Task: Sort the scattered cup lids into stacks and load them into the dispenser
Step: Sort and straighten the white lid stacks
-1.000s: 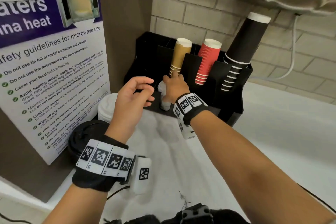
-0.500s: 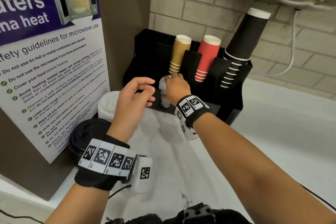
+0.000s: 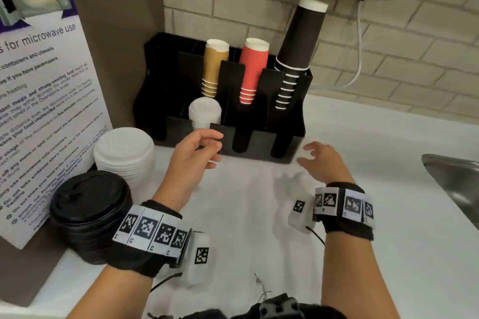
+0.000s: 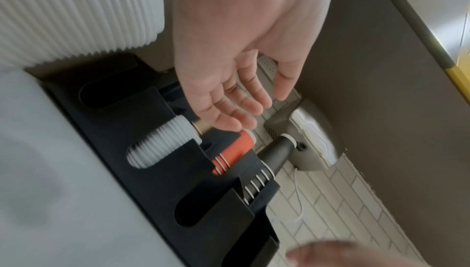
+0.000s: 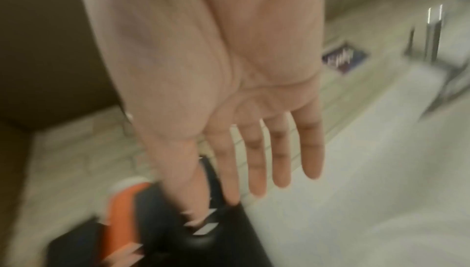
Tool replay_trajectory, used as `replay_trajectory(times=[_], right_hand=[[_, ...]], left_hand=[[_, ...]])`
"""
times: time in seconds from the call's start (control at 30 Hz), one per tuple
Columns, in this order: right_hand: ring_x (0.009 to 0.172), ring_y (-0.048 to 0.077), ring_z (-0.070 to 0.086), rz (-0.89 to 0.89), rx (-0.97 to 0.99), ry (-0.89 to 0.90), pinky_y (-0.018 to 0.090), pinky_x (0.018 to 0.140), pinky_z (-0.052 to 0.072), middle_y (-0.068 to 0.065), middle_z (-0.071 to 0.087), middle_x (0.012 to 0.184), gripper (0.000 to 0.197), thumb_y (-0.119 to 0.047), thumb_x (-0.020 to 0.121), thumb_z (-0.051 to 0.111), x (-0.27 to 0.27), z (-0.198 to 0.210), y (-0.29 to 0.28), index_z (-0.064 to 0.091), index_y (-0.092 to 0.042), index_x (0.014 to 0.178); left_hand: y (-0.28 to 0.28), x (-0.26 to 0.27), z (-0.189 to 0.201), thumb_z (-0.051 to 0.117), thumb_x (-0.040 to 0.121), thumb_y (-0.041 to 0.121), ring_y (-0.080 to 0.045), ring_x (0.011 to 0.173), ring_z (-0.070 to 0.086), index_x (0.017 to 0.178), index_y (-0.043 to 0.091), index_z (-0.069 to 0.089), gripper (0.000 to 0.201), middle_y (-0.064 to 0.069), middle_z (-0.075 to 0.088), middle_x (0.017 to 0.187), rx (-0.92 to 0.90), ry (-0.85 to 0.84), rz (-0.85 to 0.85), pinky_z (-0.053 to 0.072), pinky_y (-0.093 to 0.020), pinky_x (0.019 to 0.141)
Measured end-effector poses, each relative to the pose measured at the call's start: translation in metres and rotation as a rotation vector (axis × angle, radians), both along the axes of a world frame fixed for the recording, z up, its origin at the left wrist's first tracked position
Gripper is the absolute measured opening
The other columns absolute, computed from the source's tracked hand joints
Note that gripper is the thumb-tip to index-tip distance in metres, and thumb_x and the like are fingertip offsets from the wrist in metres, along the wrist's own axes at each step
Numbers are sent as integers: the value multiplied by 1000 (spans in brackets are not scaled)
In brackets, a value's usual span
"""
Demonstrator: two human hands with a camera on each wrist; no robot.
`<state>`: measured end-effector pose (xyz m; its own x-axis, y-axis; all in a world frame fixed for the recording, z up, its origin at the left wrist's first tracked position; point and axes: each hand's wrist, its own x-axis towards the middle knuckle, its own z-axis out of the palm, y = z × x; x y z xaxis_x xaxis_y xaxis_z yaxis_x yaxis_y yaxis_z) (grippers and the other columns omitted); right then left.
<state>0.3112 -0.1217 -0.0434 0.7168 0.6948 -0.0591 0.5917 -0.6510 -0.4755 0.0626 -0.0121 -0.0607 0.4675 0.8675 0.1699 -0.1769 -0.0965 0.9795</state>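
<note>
Hovering before dispenser (image 3: 259, 142): left hand (image 3: 193, 156), right hand (image 3: 325, 162), both released; small white lids (image 3: 204, 111) loaded.

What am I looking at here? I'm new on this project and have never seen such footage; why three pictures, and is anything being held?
No machine here: a person works bare-handed, wearing three cameras. The big picture is from the head, looking down at a white counter. The other two look along each wrist at the fingers. The left hand and right hand are both empty, hovering in front of the black dispenser. Its back slots hold tan, red and black cups. A front slot holds small white lids. Left of it on the counter stand a stack of bigger white lids and one of black lids. The right wrist picture is blurred.
</note>
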Motion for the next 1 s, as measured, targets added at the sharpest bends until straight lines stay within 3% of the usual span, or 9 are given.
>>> replay_trajectory(times=[0.07, 0.13, 0.2, 0.33, 0.57, 0.67, 0.8, 0.9, 1.0], right_hand=[[124, 33, 47, -10, -225, 46, 39, 99, 42, 12, 45, 136, 68, -32, 79, 74, 4, -11, -16, 44, -23, 139], [128, 33, 43, -17, -301, 125, 45, 103, 41, 9, 40, 138, 83, -34, 72, 80, 4, -17, -21, 37, -31, 143], [127, 31, 44, -1, -324, 151, 40, 100, 43, 8, 39, 140, 88, -31, 68, 83, 4, -21, -22, 36, -33, 143], [123, 29, 49, 45, -328, 167, 32, 82, 40, 7, 44, 138, 87, -22, 67, 84, 7, -24, -21, 39, -30, 141], [96, 20, 50, 64, -95, 128, 31, 75, 41, 2, 53, 118, 70, -27, 67, 82, 11, -6, -27, 49, -34, 129], [103, 18, 53, 168, 136, 237, 29, 79, 43, -6, 55, 117, 62, -29, 66, 83, -1, 10, -28, 53, -41, 120], [106, 16, 60, 464, 327, 506, 26, 83, 50, -7, 60, 114, 60, -30, 67, 82, -42, 27, -18, 55, -47, 118], [111, 20, 60, 567, 396, 597, 37, 93, 52, 3, 61, 121, 63, -28, 70, 78, -64, 32, -10, 51, -41, 126], [110, 22, 62, 585, 448, 639, 43, 95, 52, 9, 61, 121, 64, -24, 72, 77, -72, 34, -5, 50, -36, 129]], left_hand=[[-4, 6, -2, 57, 94, 9, -8, 73, 64, 94, 27, 67, 21, 9, 63, 81, -9, 8, -30, 51, -19, 65], [-7, 10, -2, 57, 94, 10, -7, 72, 64, 94, 27, 68, 21, 14, 63, 76, -13, 12, -56, 52, -19, 66], [-11, 14, -2, 57, 94, 10, -6, 72, 64, 95, 27, 68, 20, 14, 63, 77, -13, 11, -77, 51, -19, 66], [-14, 17, -1, 57, 95, 12, -7, 75, 65, 97, 27, 68, 19, 15, 65, 78, 1, 15, -94, 51, -19, 67], [-14, 17, 2, 60, 93, 11, -4, 75, 65, 99, 27, 66, 19, 20, 64, 76, 27, 33, -120, 51, -22, 71], [-19, 19, 2, 71, 85, 18, -2, 86, 65, 111, 34, 62, 32, 17, 65, 101, 97, 114, -194, 49, -22, 75], [-27, 23, 0, 81, 63, 39, -1, 117, 55, 137, 48, 42, 84, 20, 46, 139, 121, 154, -334, 52, -16, 83], [-30, 27, 0, 83, 62, 32, -7, 126, 52, 145, 43, 36, 95, 13, 42, 148, 119, 74, -373, 52, -23, 92], [-27, 26, 1, 81, 67, 29, -3, 123, 54, 145, 38, 39, 89, 9, 46, 146, 154, 17, -338, 51, -17, 85]])
